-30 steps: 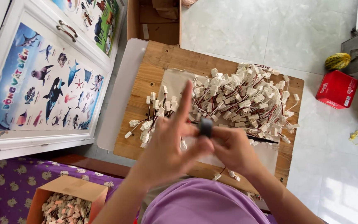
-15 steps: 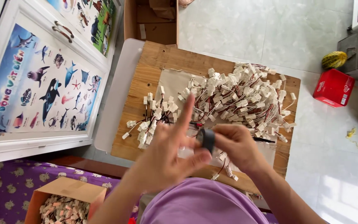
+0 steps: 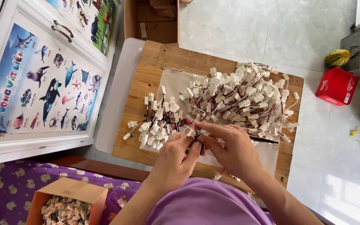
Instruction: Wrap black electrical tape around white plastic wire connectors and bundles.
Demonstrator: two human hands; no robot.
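Both hands together just above the near edge of the wooden board (image 3: 146, 89): left hand (image 3: 176, 160) pinching a small white plug connector (image 3: 189, 131) between thumb and forefinger, right hand (image 3: 234, 148) curled against it from the right, fingertips closed on something small and dark at the same spot, too hidden to name. Connector kept at the fingertips, seemingly so its short red and black leads stay free and its mating face turned toward the other hand. Held close over the board, near the smaller heap of wired connectors (image 3: 155, 125) on the left, with the larger heap (image 3: 242, 96) spread across the far right, a split that reads as two sorted lots within easy reach. Pale sheet (image 3: 173, 81) under both heaps, probably to keep the small pieces off the rough wood. Thin dark rod or wire (image 3: 265, 140) lying on the sheet just right of the right hand. Board resting on a pale low table, on a light marble-patterned tile floor (image 3: 238, 25). At left, a white cabinet door bearing a sea-animal poster (image 3: 42, 87). Open cardboard box (image 3: 151, 21) at the far edge, another cardboard box of small pale pieces (image 3: 65, 204) near left on purple patterned cloth. Red box (image 3: 336, 86) and a yellow-green gourd (image 3: 337, 58) far right.
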